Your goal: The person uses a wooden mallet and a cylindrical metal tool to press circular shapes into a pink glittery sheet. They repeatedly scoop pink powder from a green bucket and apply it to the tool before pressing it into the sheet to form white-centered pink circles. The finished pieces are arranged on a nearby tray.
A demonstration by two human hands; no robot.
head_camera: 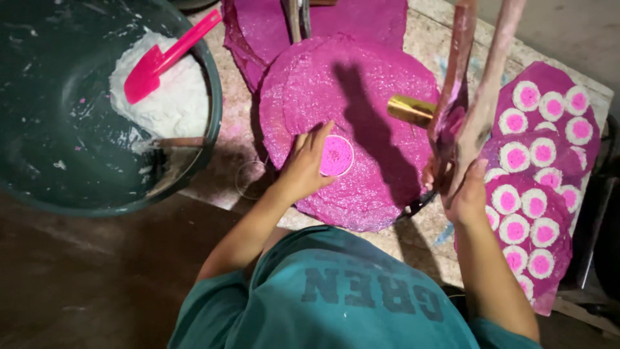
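Note:
A large round magenta sheet (368, 97) lies on the work surface in front of me. My left hand (307, 161) rests on it, fingers around a small white-rimmed round piece with a pink centre (337, 156). My right hand (466, 194) grips the lower ends of two long flat wooden sticks (481, 77) stained pink, which rise up and away. A short gold-coloured tube (410, 110) lies on the sheet just left of the sticks.
A dark green basin (213, 123) at the left holds white paste (171, 97) and a pink spatula (165, 58). At the right, magenta sheets (549, 77) carry several white-ringed pink discs (515, 158). More magenta sheets (349, 19) lie behind.

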